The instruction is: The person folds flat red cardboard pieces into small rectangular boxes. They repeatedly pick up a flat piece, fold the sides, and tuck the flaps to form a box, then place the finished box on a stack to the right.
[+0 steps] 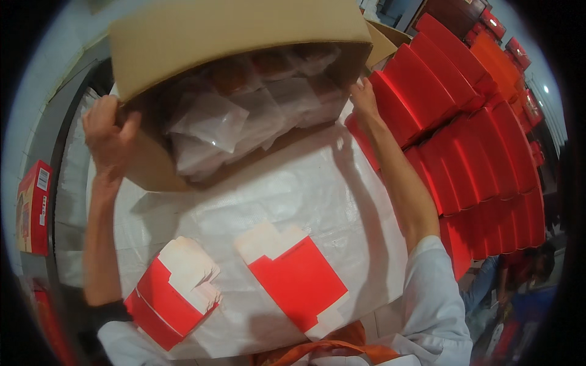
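A large brown cardboard carton [238, 27] is tipped on the far side of the table, its opening facing me. Inside lie several clear plastic-wrapped packets [210, 119], some with brownish contents showing at the back. My left hand [110, 137] grips the carton's left edge, thumb toward the inside. At the carton's right edge, my right hand [365, 99] has its fingers closed on the cardboard. Nearer to me, flattened red and white paper boxes [299, 280] lie on the table. To their left sits another pile of folded red and white boxes [165, 299].
White plastic sheeting [244, 207] covers the table. Rows of nested red boxes [470, 158] are piled high along the right side, with orange ones [497, 64] behind. A printed red box [35, 207] stands at the far left. Another person [540, 265] shows at lower right.
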Demonstrator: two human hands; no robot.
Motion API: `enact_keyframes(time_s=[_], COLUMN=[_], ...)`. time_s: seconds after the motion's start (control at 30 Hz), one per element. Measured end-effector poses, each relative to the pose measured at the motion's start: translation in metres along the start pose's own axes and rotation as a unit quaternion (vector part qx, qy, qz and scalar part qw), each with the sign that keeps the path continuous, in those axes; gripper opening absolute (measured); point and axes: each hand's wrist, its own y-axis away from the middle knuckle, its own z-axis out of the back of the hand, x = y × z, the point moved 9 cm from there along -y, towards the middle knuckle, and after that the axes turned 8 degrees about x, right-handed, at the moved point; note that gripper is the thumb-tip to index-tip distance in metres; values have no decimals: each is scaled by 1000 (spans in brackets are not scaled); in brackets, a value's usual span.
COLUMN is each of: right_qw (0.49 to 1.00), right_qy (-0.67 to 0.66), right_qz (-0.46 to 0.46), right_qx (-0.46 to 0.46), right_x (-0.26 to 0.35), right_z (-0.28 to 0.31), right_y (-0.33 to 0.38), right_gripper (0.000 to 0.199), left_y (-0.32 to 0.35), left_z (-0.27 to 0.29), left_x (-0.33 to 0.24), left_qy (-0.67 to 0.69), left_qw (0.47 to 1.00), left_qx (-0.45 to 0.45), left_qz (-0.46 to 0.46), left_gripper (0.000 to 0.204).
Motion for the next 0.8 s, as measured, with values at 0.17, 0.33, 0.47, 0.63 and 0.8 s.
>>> enact_keyframes(time_s=[0.17, 0.33, 0.47, 0.63, 0.8], right_qw=[988, 976, 954, 967, 969], right_qy=[33, 127, 179, 47, 83], right_qz=[99, 109, 196, 151, 226], right_qx=[116, 138, 138, 200, 50], right_x=[27, 33, 29, 31, 31], right_z=[-53, -95, -92, -96, -79], right_y=[16, 60, 70, 65, 119], right_gripper=[48, 33, 22, 29, 31], left_y=[10, 53, 74, 79, 108], left_z=[23, 47, 64, 77, 100], left_x=[44, 110, 87, 64, 47], left_qy=[-14, 27, -27, -56, -82], left_qw=[998, 998, 999, 998, 995], left_qx=[14, 42, 8, 17, -37], left_qz=[-58, 27, -42, -24, -35], left_gripper=[15, 16, 19, 20, 21])
